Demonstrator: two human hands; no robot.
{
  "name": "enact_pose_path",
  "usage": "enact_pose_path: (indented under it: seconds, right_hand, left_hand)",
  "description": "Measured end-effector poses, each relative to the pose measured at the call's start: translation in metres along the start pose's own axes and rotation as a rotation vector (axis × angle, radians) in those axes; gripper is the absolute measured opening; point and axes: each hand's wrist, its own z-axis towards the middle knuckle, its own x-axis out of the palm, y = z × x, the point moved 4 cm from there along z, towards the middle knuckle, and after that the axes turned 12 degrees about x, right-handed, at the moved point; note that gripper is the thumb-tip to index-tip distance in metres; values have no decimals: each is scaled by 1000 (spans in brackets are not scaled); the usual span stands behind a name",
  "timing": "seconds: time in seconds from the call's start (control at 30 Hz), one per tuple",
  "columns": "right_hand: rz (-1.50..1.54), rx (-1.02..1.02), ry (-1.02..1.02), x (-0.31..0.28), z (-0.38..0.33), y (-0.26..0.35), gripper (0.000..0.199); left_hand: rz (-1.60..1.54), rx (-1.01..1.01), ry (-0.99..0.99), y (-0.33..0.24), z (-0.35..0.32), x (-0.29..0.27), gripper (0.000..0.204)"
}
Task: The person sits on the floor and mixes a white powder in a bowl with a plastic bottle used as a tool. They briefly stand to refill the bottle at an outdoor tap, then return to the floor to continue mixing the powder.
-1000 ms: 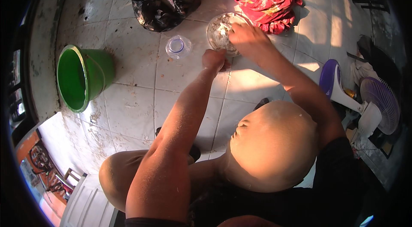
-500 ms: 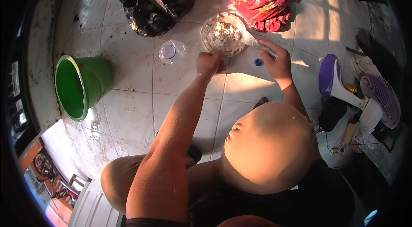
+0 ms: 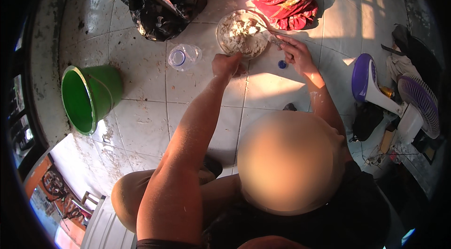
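- Left hand is curled in with the thumb at the near rim of a round bowl, gripping that edge; how the fingers sit beneath is hidden.
- Right hand has its fingers bent around the handle of a mixing tool, with little gap between fingers and palm; the tool's far end reaches over the bowl's right side, and its exact shape is hard to make out.
- The bowl rests on the tiled floor, ahead of the person and between the two hands, and holds a lumpy, greyish-white mixture.
- A small blue cap lies on the floor just beside the right hand, on its near side.
- To the left of the bowl is a clear plastic bottle with a blue ring at its mouth.
- Beyond the bottle sits a crumpled black plastic bag; beyond the bowl, to the right, a bunched red patterned cloth.
- Farther left stands a green bucket; well off to the right, a purple-and-white fan.
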Motion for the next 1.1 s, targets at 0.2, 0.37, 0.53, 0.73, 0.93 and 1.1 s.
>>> enact_pose_path:
  seconds: [0.2, 0.37, 0.53, 0.73, 0.93, 1.1]
  right_hand:
    - [-516, -216, 1, 15, 3, 46, 38]
    - [-1042, -768, -192, 80, -47, 53, 51]
    - [-1389, -871, -394, 113, -70, -4, 59]
    - [-987, -718, -352, 95, -76, -8, 55]
    - [-801, -775, -399, 82, -82, -8, 47]
    - [70, -119, -261, 56, -81, -29, 39]
  left_hand:
    - [-24, -13, 4, -9, -6, -1, 42]
    - [-52, 17, 32, 1, -3, -5, 42]
    - [-59, 106, 94, 5, -4, 0, 42]
    - [-82, 160, 96, 8, -8, -1, 42]
    - [-98, 123, 83, 11, -7, 0, 41]
    - [-149, 143, 97, 11, -8, 1, 42]
